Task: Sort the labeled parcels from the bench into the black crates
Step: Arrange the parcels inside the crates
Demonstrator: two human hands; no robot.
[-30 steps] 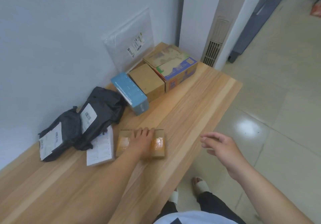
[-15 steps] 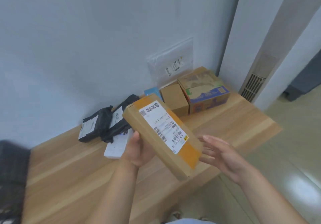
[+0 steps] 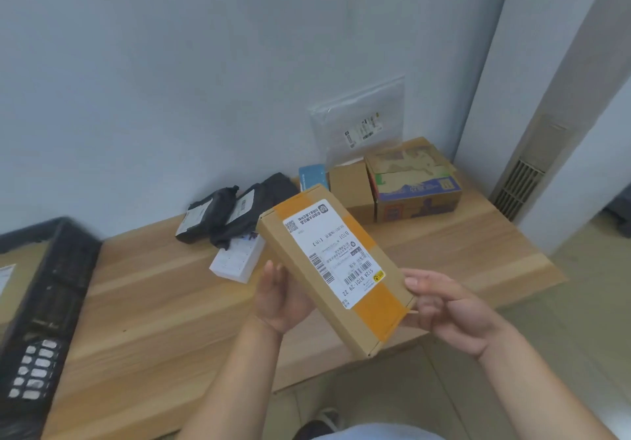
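My left hand (image 3: pixel 283 298) and right hand (image 3: pixel 450 310) are bare. My left forearm (image 3: pixel 232 371) and right forearm (image 3: pixel 532 381) are uncovered all the way to the lower edge of the view. The nail on my right thumb (image 3: pixel 411 282) is cut short. Between my arms I can see a strip of my pale, whitish-blue top (image 3: pixel 375 434). Beside it are a dark patch of trouser leg (image 3: pixel 307 432) and a light-coloured shoe (image 3: pixel 328 417), both blurred.
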